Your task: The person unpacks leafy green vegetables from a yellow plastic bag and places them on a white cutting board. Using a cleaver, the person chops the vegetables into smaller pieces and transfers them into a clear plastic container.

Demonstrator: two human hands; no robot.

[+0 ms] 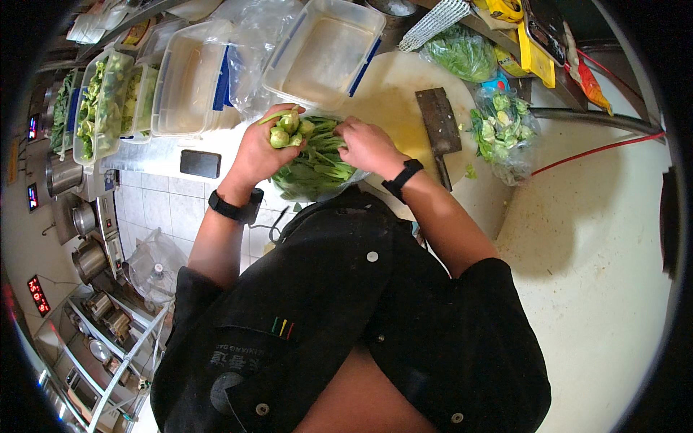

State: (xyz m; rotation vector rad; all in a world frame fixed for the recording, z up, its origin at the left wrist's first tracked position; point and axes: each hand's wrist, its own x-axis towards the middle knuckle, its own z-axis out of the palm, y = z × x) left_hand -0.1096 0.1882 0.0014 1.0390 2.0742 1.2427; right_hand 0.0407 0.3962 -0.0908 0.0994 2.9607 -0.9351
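Note:
My left hand [264, 146] grips a small bunch of leafy greens with pale bulbous stem ends [289, 129] pointing up. Below and beside it, a clear plastic bag of long-stemmed leafy greens [316, 170] rests against the counter edge by my waist. My right hand [370, 145] reaches onto the stems at the bag's right side, its fingers bent; whether they grip a stem is hidden. To the right of that hand, a cleaver [439, 122] with a dark blade lies on a round cutting board [398, 76].
Lidded-type clear plastic bins [325, 54] stand behind the bag. Left are containers of cut greens [100, 116] and a black phone [200, 163]. A bag of trimmed stem ends [503, 130] hangs at the right, below a bagged lettuce-like green [460, 51] and a yellow tape measure [506, 8].

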